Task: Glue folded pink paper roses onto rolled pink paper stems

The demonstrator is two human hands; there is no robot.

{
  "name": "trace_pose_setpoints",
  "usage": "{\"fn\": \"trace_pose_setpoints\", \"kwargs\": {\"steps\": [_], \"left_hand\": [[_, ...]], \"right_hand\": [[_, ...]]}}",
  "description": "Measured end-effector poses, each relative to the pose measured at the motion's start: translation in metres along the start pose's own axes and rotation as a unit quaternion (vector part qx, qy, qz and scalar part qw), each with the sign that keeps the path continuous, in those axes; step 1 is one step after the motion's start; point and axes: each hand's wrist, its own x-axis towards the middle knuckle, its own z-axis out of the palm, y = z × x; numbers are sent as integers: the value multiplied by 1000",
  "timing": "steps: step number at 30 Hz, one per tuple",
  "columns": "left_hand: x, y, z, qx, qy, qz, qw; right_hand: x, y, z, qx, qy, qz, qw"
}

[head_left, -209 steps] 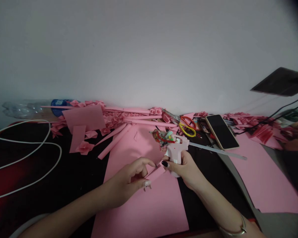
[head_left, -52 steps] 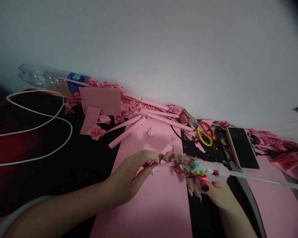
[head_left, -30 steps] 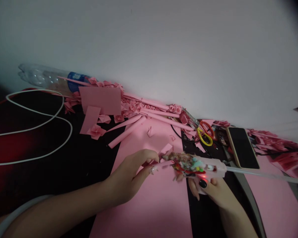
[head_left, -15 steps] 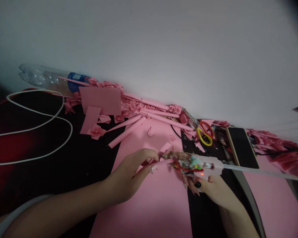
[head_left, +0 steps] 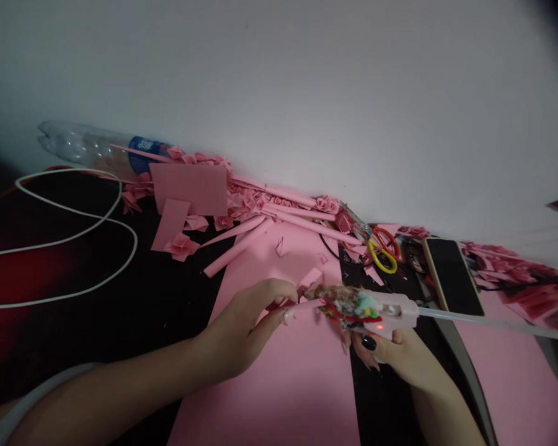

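My right hand [head_left: 400,359] is wrapped round a pale glue gun [head_left: 395,313] from below. Its front half is crusted with coloured fuzz and dried glue, a small red light glows on its side, and a long glue stick [head_left: 474,319] runs out of its back. Between the thumb and fingers of my left hand [head_left: 246,328] is a folded pink paper piece [head_left: 307,305], close by the gun's nozzle. Whether the nozzle touches the paper I cannot tell. Beneath both lies a large pink paper sheet [head_left: 279,384].
Rolled pink paper tubes [head_left: 302,222] and folded paper flowers [head_left: 246,201] pile along the wall. Scissors [head_left: 384,251] and a phone [head_left: 453,275] lie at the right. A plastic bottle [head_left: 84,142] and a white cable [head_left: 93,288] are at the left.
The fingers of my right hand have shifted slightly under the glue gun. My left hand and the paper piece stay nearly in place.
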Motion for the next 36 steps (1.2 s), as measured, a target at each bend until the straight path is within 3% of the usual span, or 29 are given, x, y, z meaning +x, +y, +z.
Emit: {"fn": "trace_pose_setpoints", "kwargs": {"steps": [10, 21, 36], "left_hand": [[0, 2, -1, 34, -13, 44, 998], [-1, 1, -1, 36, -12, 56, 998], [-1, 3, -1, 43, -8, 25, 999]], "right_hand": [[-1, 9, 0, -17, 42, -17, 999], [1, 5, 2, -37, 35, -29, 998], [1, 2, 4, -50, 57, -27, 997]]}}
